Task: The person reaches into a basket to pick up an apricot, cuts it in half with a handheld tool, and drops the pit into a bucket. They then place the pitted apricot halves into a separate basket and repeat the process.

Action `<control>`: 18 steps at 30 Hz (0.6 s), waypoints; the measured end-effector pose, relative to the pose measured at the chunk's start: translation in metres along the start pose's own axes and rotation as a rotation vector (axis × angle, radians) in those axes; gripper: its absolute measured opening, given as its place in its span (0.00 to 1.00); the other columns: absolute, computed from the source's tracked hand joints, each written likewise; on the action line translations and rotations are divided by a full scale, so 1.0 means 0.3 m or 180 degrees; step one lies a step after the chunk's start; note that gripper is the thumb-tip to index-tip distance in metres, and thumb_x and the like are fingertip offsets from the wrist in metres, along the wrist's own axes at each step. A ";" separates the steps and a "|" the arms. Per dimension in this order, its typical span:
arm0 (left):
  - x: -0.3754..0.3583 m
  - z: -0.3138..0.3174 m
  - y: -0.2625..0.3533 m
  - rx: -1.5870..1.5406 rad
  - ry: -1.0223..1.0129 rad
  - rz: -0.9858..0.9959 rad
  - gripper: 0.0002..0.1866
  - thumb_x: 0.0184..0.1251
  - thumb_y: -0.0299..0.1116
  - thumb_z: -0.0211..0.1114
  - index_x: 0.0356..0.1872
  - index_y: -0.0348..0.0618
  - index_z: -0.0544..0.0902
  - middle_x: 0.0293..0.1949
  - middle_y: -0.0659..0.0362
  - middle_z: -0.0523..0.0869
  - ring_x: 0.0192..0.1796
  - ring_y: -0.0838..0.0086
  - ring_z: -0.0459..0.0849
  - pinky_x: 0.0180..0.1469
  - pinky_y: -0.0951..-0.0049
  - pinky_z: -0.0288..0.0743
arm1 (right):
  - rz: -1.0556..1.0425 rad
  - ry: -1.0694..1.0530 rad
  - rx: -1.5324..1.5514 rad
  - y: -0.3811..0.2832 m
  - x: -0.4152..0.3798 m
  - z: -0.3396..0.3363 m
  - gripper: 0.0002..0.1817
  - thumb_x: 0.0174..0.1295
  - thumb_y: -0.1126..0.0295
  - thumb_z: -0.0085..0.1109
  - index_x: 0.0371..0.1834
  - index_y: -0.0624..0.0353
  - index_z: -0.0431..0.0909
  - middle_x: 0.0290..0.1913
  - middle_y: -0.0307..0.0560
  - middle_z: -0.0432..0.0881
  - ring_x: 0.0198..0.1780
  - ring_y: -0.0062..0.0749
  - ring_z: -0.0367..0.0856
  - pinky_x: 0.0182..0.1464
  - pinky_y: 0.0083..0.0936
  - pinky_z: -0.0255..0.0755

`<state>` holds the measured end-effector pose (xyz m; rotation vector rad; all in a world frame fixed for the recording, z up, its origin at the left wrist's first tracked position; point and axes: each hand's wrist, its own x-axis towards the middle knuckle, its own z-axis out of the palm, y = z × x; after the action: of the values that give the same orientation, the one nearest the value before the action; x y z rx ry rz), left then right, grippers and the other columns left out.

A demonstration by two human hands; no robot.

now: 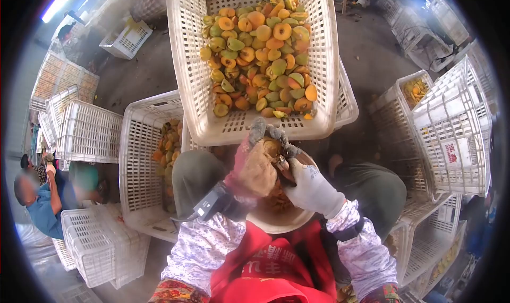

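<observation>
While amid crates (90,130) on grey flr (122,77), hands (313,189) tight on fruit (272,146) w/ tool (283,164).

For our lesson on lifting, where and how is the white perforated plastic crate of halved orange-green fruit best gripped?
I would take the crate by its two long side rims, from left and right together: they face each other across the load, their visible lengths are free of fruit halves, and gripping both should help keep it level.
</observation>
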<state>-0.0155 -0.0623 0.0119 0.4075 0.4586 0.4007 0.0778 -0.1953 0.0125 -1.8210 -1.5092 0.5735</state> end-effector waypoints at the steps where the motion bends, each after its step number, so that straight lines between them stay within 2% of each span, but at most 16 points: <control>1: -0.012 0.014 0.009 0.0030 -0.0011 -0.0045 0.17 0.77 0.47 0.49 0.42 0.43 0.75 0.33 0.55 0.80 0.36 0.63 0.82 0.39 0.67 0.78 | 0.0009 -0.0011 0.0006 -0.014 0.002 -0.019 0.18 0.59 0.69 0.52 0.52 0.65 0.69 0.32 0.56 0.77 0.27 0.48 0.79 0.29 0.37 0.72; 2: -0.018 0.019 0.017 0.0027 -0.0003 -0.0058 0.17 0.77 0.47 0.49 0.42 0.43 0.75 0.33 0.55 0.80 0.36 0.63 0.82 0.39 0.67 0.78 | 0.0049 -0.0306 0.0456 -0.033 0.005 -0.054 0.16 0.60 0.69 0.51 0.50 0.63 0.71 0.31 0.54 0.77 0.28 0.49 0.79 0.31 0.38 0.72; 3: -0.018 0.025 0.028 0.0630 -0.0208 0.0111 0.16 0.77 0.46 0.49 0.41 0.42 0.75 0.33 0.55 0.80 0.36 0.64 0.82 0.41 0.66 0.78 | 0.0081 -0.0599 0.0896 -0.054 0.015 -0.087 0.14 0.61 0.68 0.51 0.49 0.60 0.72 0.30 0.52 0.77 0.30 0.49 0.79 0.32 0.39 0.72; 4: -0.015 0.028 0.035 0.1231 -0.0407 0.0295 0.16 0.77 0.44 0.48 0.40 0.42 0.75 0.32 0.56 0.80 0.37 0.65 0.82 0.42 0.66 0.78 | 0.0075 -0.0611 0.0889 -0.063 0.021 -0.100 0.14 0.61 0.68 0.51 0.49 0.60 0.72 0.30 0.52 0.77 0.30 0.49 0.79 0.32 0.39 0.72; 5: -0.008 0.022 0.029 0.1235 -0.0397 0.0302 0.16 0.77 0.44 0.48 0.40 0.42 0.75 0.32 0.56 0.80 0.37 0.65 0.82 0.42 0.66 0.78 | 0.0455 -0.0740 0.1338 -0.073 0.026 -0.105 0.11 0.61 0.68 0.54 0.42 0.61 0.73 0.25 0.48 0.77 0.25 0.40 0.78 0.27 0.33 0.71; 6: 0.003 0.016 0.019 0.0811 -0.0052 0.0212 0.19 0.76 0.48 0.50 0.38 0.41 0.77 0.31 0.53 0.81 0.34 0.60 0.83 0.37 0.64 0.79 | 0.0838 -0.0860 0.1795 -0.080 0.032 -0.104 0.09 0.61 0.67 0.57 0.36 0.62 0.73 0.20 0.43 0.77 0.19 0.30 0.77 0.23 0.27 0.70; 7: 0.014 0.012 0.016 0.0386 0.0277 0.0121 0.21 0.74 0.51 0.52 0.36 0.41 0.78 0.29 0.50 0.81 0.32 0.56 0.83 0.31 0.62 0.79 | 0.0833 -0.0851 0.1803 -0.078 0.043 -0.102 0.09 0.61 0.67 0.57 0.36 0.62 0.73 0.20 0.43 0.77 0.19 0.30 0.77 0.23 0.27 0.70; 8: 0.020 0.007 0.015 0.0387 0.0274 0.0110 0.21 0.74 0.51 0.52 0.36 0.41 0.78 0.29 0.50 0.81 0.32 0.56 0.83 0.31 0.62 0.79 | 0.1016 -0.1002 0.1707 -0.073 0.050 -0.099 0.09 0.62 0.67 0.56 0.34 0.62 0.73 0.20 0.41 0.76 0.18 0.25 0.75 0.21 0.24 0.68; 9: 0.021 0.011 0.016 0.0370 0.0133 0.0046 0.18 0.75 0.47 0.51 0.37 0.40 0.77 0.29 0.53 0.80 0.31 0.61 0.83 0.33 0.64 0.79 | 0.1209 -0.1157 0.1610 -0.070 0.050 -0.098 0.09 0.62 0.66 0.56 0.32 0.61 0.73 0.20 0.38 0.75 0.18 0.20 0.72 0.20 0.21 0.66; 10: 0.019 0.016 0.018 0.0353 -0.0013 -0.0005 0.15 0.76 0.43 0.51 0.37 0.40 0.76 0.29 0.55 0.79 0.30 0.66 0.82 0.34 0.66 0.79 | 0.1217 -0.1155 0.1607 -0.073 0.050 -0.103 0.09 0.62 0.66 0.56 0.32 0.61 0.73 0.20 0.38 0.75 0.18 0.20 0.72 0.20 0.21 0.66; 12: 0.009 0.039 0.021 0.0711 -0.0067 0.0097 0.17 0.74 0.45 0.52 0.36 0.40 0.76 0.28 0.55 0.80 0.28 0.66 0.81 0.32 0.66 0.78 | 0.1210 -0.1588 0.1589 -0.086 0.052 -0.113 0.10 0.60 0.68 0.54 0.41 0.59 0.76 0.29 0.47 0.79 0.31 0.44 0.80 0.33 0.34 0.74; 13: 0.004 0.050 0.024 0.1072 -0.0127 0.0202 0.18 0.73 0.46 0.53 0.35 0.40 0.76 0.27 0.54 0.80 0.26 0.66 0.81 0.29 0.67 0.78 | 0.1196 -0.1586 0.1575 -0.086 0.049 -0.113 0.10 0.60 0.68 0.54 0.41 0.59 0.76 0.29 0.47 0.79 0.31 0.44 0.80 0.33 0.34 0.74; 15: -0.001 0.044 0.025 0.0880 -0.0200 0.0172 0.19 0.72 0.48 0.54 0.34 0.40 0.76 0.26 0.54 0.80 0.26 0.66 0.81 0.29 0.68 0.77 | 0.1454 -0.1570 0.2676 -0.075 0.033 -0.109 0.08 0.61 0.69 0.54 0.41 0.59 0.77 0.30 0.45 0.80 0.31 0.37 0.81 0.33 0.29 0.74; 16: -0.006 0.041 0.027 0.0697 -0.0252 0.0119 0.20 0.72 0.49 0.55 0.33 0.40 0.77 0.26 0.54 0.80 0.26 0.67 0.80 0.28 0.69 0.77 | 0.1441 -0.1559 0.2672 -0.076 0.033 -0.109 0.08 0.61 0.69 0.54 0.41 0.59 0.77 0.30 0.45 0.80 0.31 0.37 0.81 0.33 0.29 0.74; 18: -0.017 0.049 0.039 0.0876 -0.0093 0.0063 0.20 0.71 0.49 0.55 0.34 0.40 0.77 0.26 0.53 0.80 0.25 0.67 0.80 0.28 0.69 0.77 | 0.2012 -0.1970 0.2661 -0.080 0.037 -0.107 0.08 0.64 0.70 0.54 0.43 0.59 0.78 0.32 0.41 0.81 0.33 0.28 0.81 0.35 0.25 0.75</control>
<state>-0.0156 -0.0588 0.0310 0.6840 0.4832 0.3509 0.0872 -0.1899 0.0526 -1.4371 -0.7414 1.8790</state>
